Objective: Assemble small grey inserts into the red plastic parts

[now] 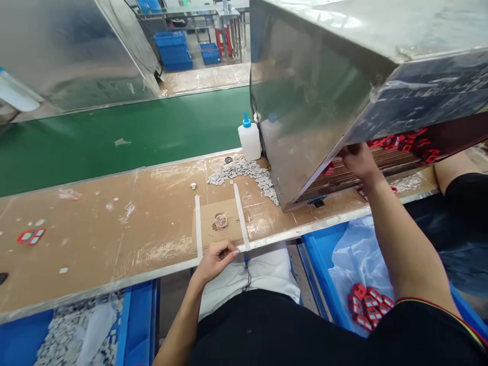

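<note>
My left hand (217, 260) rests by the front edge of the table, its fingers curled in toward the thumb. Whether anything small is pinched there I cannot make out. My right hand (359, 161) reaches under the lifted side of a metal hood (308, 101). Its fingers look curled and are partly hidden, so what they hold does not show. Around it, inside the hood, lie several red plastic pieces (404, 141) on a ribbed brown surface. In front of my left hand a taped cardboard square (209, 216) bears a small round clear item (220, 220).
Small grey tiles (244, 172) lie heaped beside a white squeeze bottle (249, 140) with a blue cap. Behind runs a green belt (171, 127). Blue bins below hold grey tiles (72, 330) and red pieces (368, 305). Another person's arm (457, 170) is at right.
</note>
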{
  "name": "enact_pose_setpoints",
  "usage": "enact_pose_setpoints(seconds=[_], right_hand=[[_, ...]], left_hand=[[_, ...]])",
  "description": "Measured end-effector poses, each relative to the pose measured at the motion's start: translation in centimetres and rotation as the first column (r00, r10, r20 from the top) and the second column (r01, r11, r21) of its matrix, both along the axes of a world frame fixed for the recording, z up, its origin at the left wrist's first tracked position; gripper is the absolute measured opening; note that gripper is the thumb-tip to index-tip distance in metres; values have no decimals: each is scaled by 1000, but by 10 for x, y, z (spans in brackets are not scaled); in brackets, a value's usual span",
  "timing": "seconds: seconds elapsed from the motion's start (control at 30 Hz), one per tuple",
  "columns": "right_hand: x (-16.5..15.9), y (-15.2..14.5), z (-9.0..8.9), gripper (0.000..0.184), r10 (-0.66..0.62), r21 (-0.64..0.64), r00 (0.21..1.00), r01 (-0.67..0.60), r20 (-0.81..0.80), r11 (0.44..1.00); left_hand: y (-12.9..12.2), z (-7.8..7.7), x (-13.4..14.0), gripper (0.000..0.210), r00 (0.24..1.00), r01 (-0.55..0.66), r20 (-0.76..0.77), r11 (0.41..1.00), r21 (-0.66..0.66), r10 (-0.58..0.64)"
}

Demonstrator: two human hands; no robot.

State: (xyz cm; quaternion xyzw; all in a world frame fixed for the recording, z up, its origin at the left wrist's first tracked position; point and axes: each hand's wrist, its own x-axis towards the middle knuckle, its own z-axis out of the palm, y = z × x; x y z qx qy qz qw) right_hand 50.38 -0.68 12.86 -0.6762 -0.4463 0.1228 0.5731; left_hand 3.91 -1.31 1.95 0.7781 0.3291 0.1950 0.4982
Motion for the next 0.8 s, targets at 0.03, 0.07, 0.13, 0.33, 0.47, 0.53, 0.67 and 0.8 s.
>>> enact_pose_setpoints(seconds=[0.03,0.07,0.13,0.33,0.47,0.53,0.67,0.8], right_hand=[[-9,-22,-1,34,13,-44,999,-14,-32,999],[-22,-47,-5,39,16,-76,998,-21,-66,997],[-61,-94,-20,43,19,-101,988,-34,-151,994],[-227,-145,-80,31,18,-74,975,-36,-223,997],[-302,-120,-91,12,42,-33,998,-40,53,999],[-317,-113,-86,8,130,-56,978,-122,163,991],[-308,-106,-78,13,467,-186,867,-436,173,880],[-289,-74,-91,12,500,-217,866,-486,13,847]], left_hand=[[0,2,0,40,1000,20,11,1000,2,-20],[-1,5,1,39,999,46,24,999,3,-46],[-5,12,4,35,991,115,63,993,-2,-115],[-32,23,31,38,951,103,302,990,-97,-70],[-47,22,39,59,928,-56,350,979,-196,123],[-47,21,32,62,924,-173,311,968,-180,223],[-32,13,2,56,930,-191,270,956,-224,249],[-11,0,-25,44,941,-191,226,948,-256,251]])
